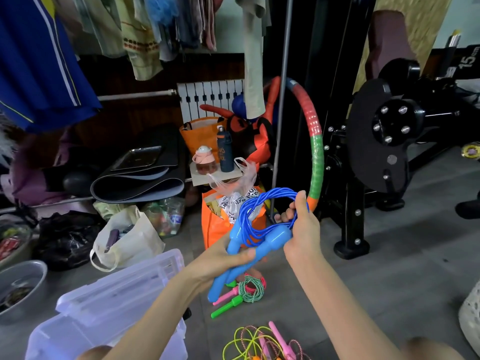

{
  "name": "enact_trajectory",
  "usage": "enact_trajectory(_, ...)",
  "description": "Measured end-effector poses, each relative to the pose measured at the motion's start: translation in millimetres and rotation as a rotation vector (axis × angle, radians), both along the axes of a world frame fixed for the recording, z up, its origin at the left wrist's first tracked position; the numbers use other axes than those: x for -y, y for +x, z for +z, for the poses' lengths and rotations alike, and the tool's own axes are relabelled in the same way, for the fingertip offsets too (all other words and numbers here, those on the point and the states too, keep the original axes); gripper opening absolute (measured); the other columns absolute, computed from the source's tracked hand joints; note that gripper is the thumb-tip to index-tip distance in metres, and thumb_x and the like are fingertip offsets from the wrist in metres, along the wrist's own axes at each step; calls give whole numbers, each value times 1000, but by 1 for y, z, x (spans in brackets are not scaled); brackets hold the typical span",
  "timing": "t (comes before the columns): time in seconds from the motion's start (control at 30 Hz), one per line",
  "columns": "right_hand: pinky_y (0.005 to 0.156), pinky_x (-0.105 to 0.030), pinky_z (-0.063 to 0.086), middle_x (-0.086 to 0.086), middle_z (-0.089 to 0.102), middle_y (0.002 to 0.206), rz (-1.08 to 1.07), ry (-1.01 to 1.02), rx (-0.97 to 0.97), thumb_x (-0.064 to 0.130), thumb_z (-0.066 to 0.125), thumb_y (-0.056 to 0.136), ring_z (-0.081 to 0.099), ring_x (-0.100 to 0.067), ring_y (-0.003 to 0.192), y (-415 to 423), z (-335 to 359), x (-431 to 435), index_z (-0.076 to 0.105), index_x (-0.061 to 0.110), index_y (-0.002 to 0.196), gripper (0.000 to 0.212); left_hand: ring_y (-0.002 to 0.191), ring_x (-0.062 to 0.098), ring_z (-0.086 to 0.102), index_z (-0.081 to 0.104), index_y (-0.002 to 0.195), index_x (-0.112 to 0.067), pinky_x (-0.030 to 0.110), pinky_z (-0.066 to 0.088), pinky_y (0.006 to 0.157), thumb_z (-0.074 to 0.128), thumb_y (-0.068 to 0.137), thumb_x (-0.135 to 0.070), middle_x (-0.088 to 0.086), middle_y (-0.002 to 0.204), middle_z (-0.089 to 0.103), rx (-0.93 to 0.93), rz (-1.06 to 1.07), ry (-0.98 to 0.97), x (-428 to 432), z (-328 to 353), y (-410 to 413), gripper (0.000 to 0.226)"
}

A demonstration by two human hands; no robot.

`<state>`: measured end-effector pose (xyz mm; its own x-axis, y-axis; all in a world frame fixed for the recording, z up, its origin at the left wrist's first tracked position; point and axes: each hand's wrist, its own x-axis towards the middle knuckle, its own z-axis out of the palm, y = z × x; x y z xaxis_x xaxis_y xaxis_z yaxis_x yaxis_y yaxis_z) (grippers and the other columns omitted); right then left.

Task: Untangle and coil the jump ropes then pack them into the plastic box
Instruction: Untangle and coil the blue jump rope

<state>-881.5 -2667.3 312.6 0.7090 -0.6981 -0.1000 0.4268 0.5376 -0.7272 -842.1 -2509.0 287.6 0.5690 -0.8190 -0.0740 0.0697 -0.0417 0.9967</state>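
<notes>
I hold a blue jump rope point(255, 219) in front of me, its cord looped into a coil. My left hand point(223, 258) grips its two blue handles from below. My right hand point(301, 229) pinches the coiled cord at its right side. On the floor underneath lies a coiled green-and-white rope with green and pink handles point(244, 292). A loose tangle of yellow and pink ropes point(262, 344) lies at the bottom edge. The clear plastic box point(78, 333) stands at the lower left with its lid point(122, 284) leaning over it.
An orange bag point(220, 229) full of things stands just behind the rope. A white cloth bag point(130, 237), a black bag point(65, 237) and metal bowls point(20, 284) sit to the left. A coloured hoop point(315, 141) leans on black exercise equipment point(376, 141) at right. Clothes hang overhead.
</notes>
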Motion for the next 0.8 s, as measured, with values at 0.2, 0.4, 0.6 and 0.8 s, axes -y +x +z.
enact_trajectory(0.2,51,-23,52,-7,64,67,557,-578,-393,11,68,81,62,-12,53,-22,5,32,65,9,82,3,51,9,57,57,97,-12,19,41,43,67,69,-11,-1,66,66,-4,-28,132,-22,2,12,30)
enact_trajectory(0.4,57,-24,53,-2,62,60,620,-925,-571,23,72,79,61,-10,53,-9,13,43,64,4,77,20,55,10,57,52,105,-12,20,40,46,68,69,-18,11,82,59,46,-92,267,-27,1,21,39)
enact_trajectory(0.6,45,-25,53,-3,50,50,441,-437,-420,4,64,83,52,-7,38,-8,2,40,57,2,71,14,50,11,50,52,99,-5,21,40,47,63,74,-25,4,73,58,68,-107,310,-25,-6,22,34)
enact_trajectory(0.8,35,-18,37,-4,46,51,39,-249,-340,1,68,81,35,-5,32,2,-21,36,46,7,66,27,45,8,43,60,84,-19,16,31,38,68,79,-36,1,63,48,-81,-3,317,-9,-20,15,20)
